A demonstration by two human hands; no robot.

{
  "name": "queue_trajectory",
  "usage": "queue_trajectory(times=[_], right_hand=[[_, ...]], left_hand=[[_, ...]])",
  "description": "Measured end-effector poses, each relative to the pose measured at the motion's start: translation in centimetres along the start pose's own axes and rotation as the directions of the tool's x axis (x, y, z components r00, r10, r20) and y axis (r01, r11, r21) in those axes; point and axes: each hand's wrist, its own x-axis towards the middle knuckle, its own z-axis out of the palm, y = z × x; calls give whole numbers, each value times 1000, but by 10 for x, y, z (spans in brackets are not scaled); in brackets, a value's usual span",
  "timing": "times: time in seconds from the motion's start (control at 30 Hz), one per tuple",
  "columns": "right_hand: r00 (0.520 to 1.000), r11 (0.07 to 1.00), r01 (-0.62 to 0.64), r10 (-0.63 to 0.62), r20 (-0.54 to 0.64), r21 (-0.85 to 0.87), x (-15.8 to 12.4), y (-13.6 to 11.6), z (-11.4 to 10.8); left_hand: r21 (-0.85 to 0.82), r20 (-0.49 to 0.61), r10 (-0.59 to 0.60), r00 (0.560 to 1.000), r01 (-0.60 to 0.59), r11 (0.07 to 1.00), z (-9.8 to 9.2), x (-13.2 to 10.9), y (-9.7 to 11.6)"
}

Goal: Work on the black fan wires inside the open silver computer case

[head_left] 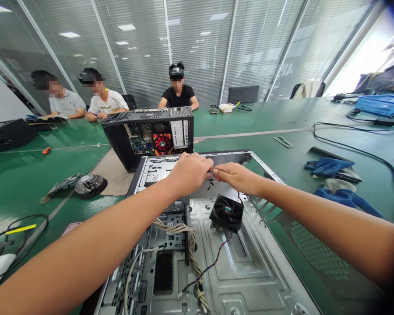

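Open PC case (265, 280) lies flat on the desk (298, 144) dead centre, open side up. Its long axis runs 6 to 12 o'clock, far end wall at 12.

Both hands meet at that far wall. Left hand (188, 173) is curled into a loose fist with fingers closed. Right hand (238, 177) has fingertips pinched together, touching the left's. Whatever sits between them is too small or hidden, can't tell what it is.

Cooler fan (227, 212) lies loose on the case floor just below the right wrist, tipped up on one edge, blades facing 6 o'clock. Its thin lead (213, 262) trails to 7 o'clock, toward the grey cable bundle (192, 238).

Risks as I read it:
- forearms span the whole case, so a dropped wrist knocks the fan or drags its lead
- bare skin sits beside stamped sheet-metal edges, so a slip could cut; the blue gloves (328, 167) lie unused at 2 o'clock
- a small item slipping from the pinch could drop through a slot in the case floor

Second case (151, 131) stands at 11 o'clock; people are seated beyond it
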Motion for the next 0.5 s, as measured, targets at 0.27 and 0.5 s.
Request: queue_trajectory(times=[0.27, 0.5], right_hand=[[1000, 999, -5, 6, 25, -34, 1, -1, 0], [999, 998, -3, 5, 33, -56, 1, -1, 0]], left_hand=[[9, -27, 1, 1000, 0, 1000, 1, -1, 0], [19, -16, 8, 1000, -8, 1000, 1, -1, 1]])
